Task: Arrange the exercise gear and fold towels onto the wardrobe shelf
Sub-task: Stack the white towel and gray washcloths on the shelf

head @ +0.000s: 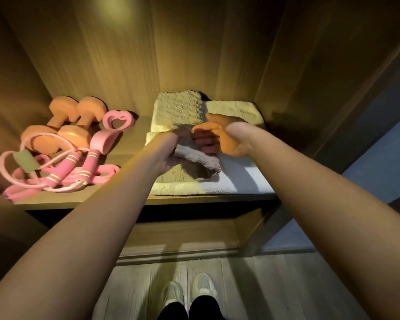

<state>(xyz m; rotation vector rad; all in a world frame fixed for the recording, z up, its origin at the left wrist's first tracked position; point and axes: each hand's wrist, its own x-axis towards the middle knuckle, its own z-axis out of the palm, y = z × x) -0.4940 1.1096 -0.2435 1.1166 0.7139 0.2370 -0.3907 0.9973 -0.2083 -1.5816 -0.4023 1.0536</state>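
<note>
Two bare hands meet over the right half of a wooden wardrobe shelf (132, 144); the left hand (169, 155) is clenched round one end of a small grey-brown towel (199, 161), while the right hand (219, 135) is released, thumb up, its fairly straight fingers (203, 142) resting against the same cloth; this towel lies loosely rolled, not yet flat, on a folded white towel (240, 181) at the shelf's front edge; behind it sit folded cream towels (178, 109), stacked near the back panel; on the left half, well apart from the towels, the exercise gear is already placed: two pink dumbbells (65, 125), a heart-shaped ring (118, 120), a pink jump rope (53, 179) and a pink resistance band (104, 173), lying somewhat tangled; the task looks nearly finished, with this last towel left to fold and perhaps the gear to tidy; warm light falls from above; below, pale wood floor (134, 285) and white shoes (189, 292) show.
</note>
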